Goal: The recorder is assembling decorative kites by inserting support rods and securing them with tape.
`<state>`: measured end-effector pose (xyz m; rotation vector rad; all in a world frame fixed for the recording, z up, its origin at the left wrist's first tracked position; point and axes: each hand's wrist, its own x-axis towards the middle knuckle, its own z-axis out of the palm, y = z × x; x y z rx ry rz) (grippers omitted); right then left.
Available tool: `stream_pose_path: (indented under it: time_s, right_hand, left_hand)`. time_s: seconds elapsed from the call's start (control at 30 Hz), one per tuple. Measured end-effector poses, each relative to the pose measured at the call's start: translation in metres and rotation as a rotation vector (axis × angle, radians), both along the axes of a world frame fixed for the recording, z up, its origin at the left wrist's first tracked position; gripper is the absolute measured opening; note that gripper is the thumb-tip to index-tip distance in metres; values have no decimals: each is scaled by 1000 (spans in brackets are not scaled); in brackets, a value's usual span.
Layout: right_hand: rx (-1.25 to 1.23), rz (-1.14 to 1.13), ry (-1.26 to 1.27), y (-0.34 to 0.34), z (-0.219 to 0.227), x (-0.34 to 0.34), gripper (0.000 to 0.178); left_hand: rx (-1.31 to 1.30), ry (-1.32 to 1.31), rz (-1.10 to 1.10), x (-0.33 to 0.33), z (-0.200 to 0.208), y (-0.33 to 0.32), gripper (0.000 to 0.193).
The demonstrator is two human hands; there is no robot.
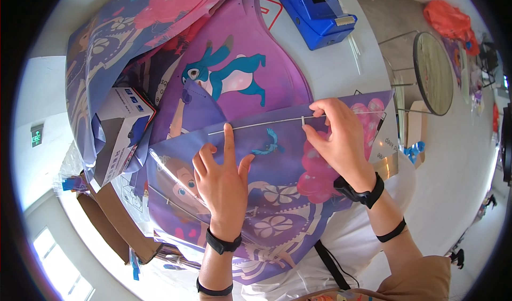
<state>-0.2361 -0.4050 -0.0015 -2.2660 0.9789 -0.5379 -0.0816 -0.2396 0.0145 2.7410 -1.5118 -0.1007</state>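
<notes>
A purple printed sheet [256,167] with a cartoon face, a blue bird and pink balloon-like shapes lies before me, its upper edge folded straight. Along that edge runs a thin white rod [261,123], with a small white crosspiece [303,121] partway along. My left hand [221,181] rests on the sheet, its index finger stretched onto the rod near the left end and the other fingers bent. Over the rod's right part, my right hand [338,141] has thumb and index finger apart, either side of the rod beside the crosspiece. Its remaining fingers are partly hidden.
Beyond lies a pinkish-purple sheet [282,77] with a blue rabbit. A blue tape dispenser [320,26] stands on the white table [357,71]. At left are an open printed box [120,135] and a brown carton [109,221]. A round stool [433,72] stands right.
</notes>
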Motion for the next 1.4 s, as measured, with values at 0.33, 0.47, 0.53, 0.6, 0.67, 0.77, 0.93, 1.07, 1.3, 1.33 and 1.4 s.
stream_pose_path:
  time_s: [0.33,0.47,0.53,0.6,0.67,0.77,0.93,1.07,1.3,1.33,1.4]
  right_hand:
    - [-78,45,-51,-6,-8,1,22]
    - [-106,66,-49,-8,-7,2,22]
    - [-105,64,-51,-8,-7,1,21]
    - [-107,67,-46,-7,-7,1,22]
    - [-121,66,-55,-8,-9,1,24]
    - [-139,66,-46,-8,-6,1,27]
    - [-143,73,-55,-8,-6,1,32]
    - [-142,63,-47,-8,-5,-3,39]
    - [-45,16,-73,3,3,-15,47]
    - [-45,18,-84,4,7,-17,47]
    - [-92,8,-84,5,13,-25,48]
  left_hand:
    - [5,4,8,0,-1,1,62]
    - [-7,6,0,0,-1,0,62]
    - [-3,5,6,-1,-2,0,63]
    - [-3,1,3,0,-2,1,63]
    - [-6,-3,0,0,-1,0,63]
    - [1,1,9,-1,-1,0,63]
    - [-16,8,9,-1,0,1,63]
    - [-26,4,3,-2,0,-1,63]
    - [-26,26,14,-1,3,5,68]
    - [-18,55,26,-1,7,6,69]
    - [-31,111,20,-5,17,8,70]
